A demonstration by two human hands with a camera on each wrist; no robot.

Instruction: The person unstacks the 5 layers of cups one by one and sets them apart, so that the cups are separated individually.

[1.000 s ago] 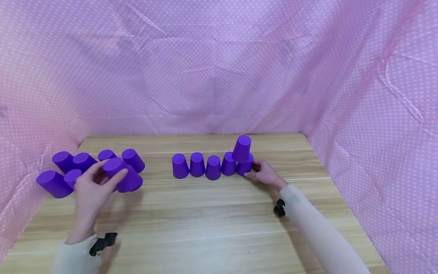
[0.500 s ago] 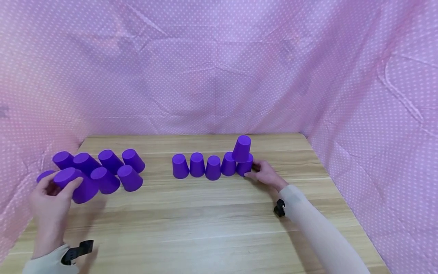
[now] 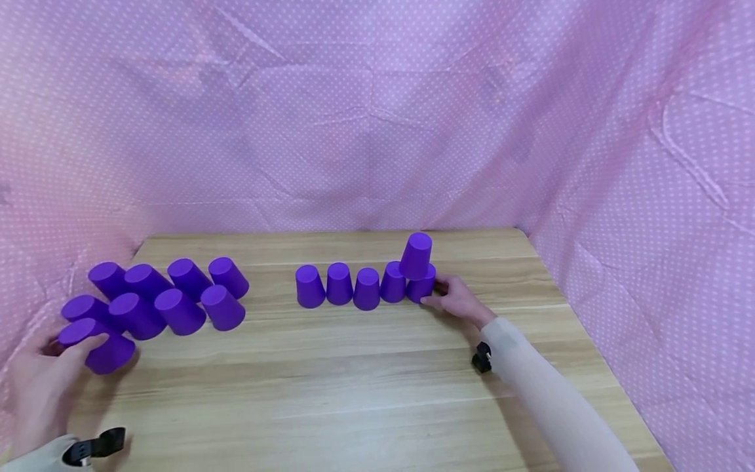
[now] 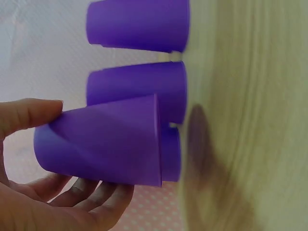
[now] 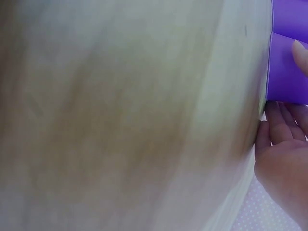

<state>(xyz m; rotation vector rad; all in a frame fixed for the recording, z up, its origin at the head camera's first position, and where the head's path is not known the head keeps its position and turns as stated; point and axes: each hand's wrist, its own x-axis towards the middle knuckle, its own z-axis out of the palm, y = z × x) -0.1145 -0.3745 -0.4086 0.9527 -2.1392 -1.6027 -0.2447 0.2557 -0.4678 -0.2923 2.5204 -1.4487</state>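
Note:
At the far left of the head view my left hand (image 3: 46, 383) grips an upside-down purple cup (image 3: 109, 354) between thumb and fingers. In the left wrist view this cup (image 4: 103, 144) is tilted, its rim held off the table, with other cups behind it. My right hand (image 3: 461, 303) holds the rightmost purple cup (image 3: 421, 290) of a middle row, thumb on the near side. Another upside-down cup (image 3: 416, 255) sits on top at that end, over the last two cups. In the right wrist view the thumb lies against the held cup (image 5: 286, 77).
Several upside-down purple cups (image 3: 179, 311) stand in two rows on the left of the wooden table (image 3: 354, 393). The middle row includes more upside-down cups (image 3: 339, 284) left of my right hand. Pink dotted cloth (image 3: 366, 131) hangs behind and at both sides.
My left hand has moved left and toward the near side with its cup, passing in front of the left group, and is lower now. My right hand and the middle row have stayed put.

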